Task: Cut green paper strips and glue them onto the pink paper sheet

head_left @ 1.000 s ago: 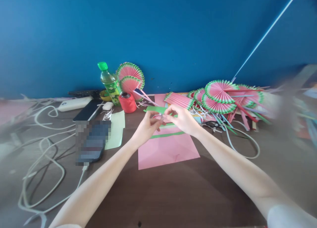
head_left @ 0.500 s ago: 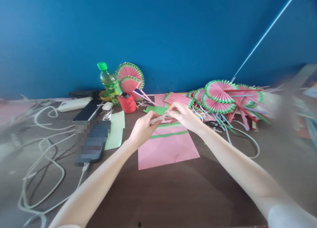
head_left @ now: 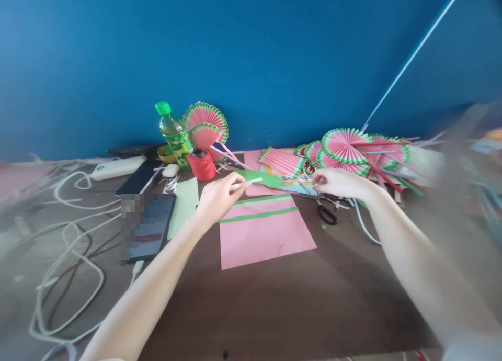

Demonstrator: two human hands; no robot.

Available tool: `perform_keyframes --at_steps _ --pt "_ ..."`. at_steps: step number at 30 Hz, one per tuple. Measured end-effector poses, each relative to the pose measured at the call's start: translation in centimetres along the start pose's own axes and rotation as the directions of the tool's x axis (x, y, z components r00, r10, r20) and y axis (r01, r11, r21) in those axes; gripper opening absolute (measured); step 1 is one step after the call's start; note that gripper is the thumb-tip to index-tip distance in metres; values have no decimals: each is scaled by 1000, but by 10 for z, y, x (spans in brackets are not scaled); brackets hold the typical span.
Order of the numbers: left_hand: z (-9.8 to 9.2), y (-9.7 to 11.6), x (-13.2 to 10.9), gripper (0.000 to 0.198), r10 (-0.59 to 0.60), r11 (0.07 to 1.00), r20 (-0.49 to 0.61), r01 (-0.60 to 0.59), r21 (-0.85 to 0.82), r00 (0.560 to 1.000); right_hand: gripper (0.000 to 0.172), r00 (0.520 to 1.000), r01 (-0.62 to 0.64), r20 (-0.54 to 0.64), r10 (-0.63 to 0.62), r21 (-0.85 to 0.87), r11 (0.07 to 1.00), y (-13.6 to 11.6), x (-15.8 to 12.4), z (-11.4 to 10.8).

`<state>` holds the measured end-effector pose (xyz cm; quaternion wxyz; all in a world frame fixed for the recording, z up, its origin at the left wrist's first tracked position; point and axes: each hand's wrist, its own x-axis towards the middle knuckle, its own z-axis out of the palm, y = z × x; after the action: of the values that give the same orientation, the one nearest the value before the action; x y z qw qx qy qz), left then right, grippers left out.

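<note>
My left hand (head_left: 219, 193) is closed around a narrow pale strip (head_left: 251, 183), whose flat end sticks out to the right. Below it lies a pink sheet of paper (head_left: 266, 238) with green bands across its upper part. My right hand (head_left: 339, 184) hovers by the thin white scraps in front of the pleated paper fans (head_left: 343, 146). Its fingertips are pinched together, and what they hold, if anything, is too small to make out. Just beneath this hand rests a black-handled pair of scissors (head_left: 327, 214), partly hidden. A green paper piece (head_left: 266, 179) lies behind the pink sheet.
Left of the pink sheet are pale green paper (head_left: 184, 204), a phone (head_left: 151, 227) and looped white cables (head_left: 98, 272). A green-capped bottle (head_left: 172, 133), a red container (head_left: 202, 165) and upright fans (head_left: 206, 123) stand at the back, before the blue wall (head_left: 274, 52).
My hands were together over the pink sheet. The right one has moved away to the right, towards the scraps; the left has shifted slightly left, still holding the pale strip.
</note>
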<state>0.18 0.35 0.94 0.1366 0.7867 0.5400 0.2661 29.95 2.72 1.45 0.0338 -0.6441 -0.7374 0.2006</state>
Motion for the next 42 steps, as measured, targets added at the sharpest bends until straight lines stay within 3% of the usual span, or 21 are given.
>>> perform_keyframes --at_steps 6,10,16,23,29,32,35,38,40,42 --pt "-4 -2 2 17 -2 999 25 1 42 1000 43 996 -16 85 38 -247 969 24 -19 23" --pt "-4 -2 2 16 -4 999 51 1 53 999 40 998 -23 55 42 -311 950 25 -24 35" --pt "-4 -2 1 16 4 998 68 -7 55 998 33 999 16 -26 -23 -251 968 31 -25 46" --pt "-2 -6 2 16 8 999 80 -11 40 997 40 996 32 -75 -48 -195 980 42 -27 46" --pt "-2 -7 3 17 26 999 86 -28 21 996 47 992 49 -104 -68 -168 985 37 -30 44" --pt "-3 -7 3 18 18 999 83 -21 33 996 39 999 21 -29 -27 -184 983 31 -34 33" --pt "-6 -6 3 17 1 999 75 -4 38 997 45 990 10 143 9 -129 992 28 -36 15" --pt "-9 -4 2 17 19 1000 66 -21 16 998 46 962 83 258 -90 37 996 20 -38 -6" --pt "-11 -3 1 18 40 999 62 -40 9 997 44 918 148 339 -205 189 971 10 -37 -18" --pt "-13 -1 1 20 56 998 62 -56 0 997 45 893 145 373 -252 291 946 -3 -34 -25"
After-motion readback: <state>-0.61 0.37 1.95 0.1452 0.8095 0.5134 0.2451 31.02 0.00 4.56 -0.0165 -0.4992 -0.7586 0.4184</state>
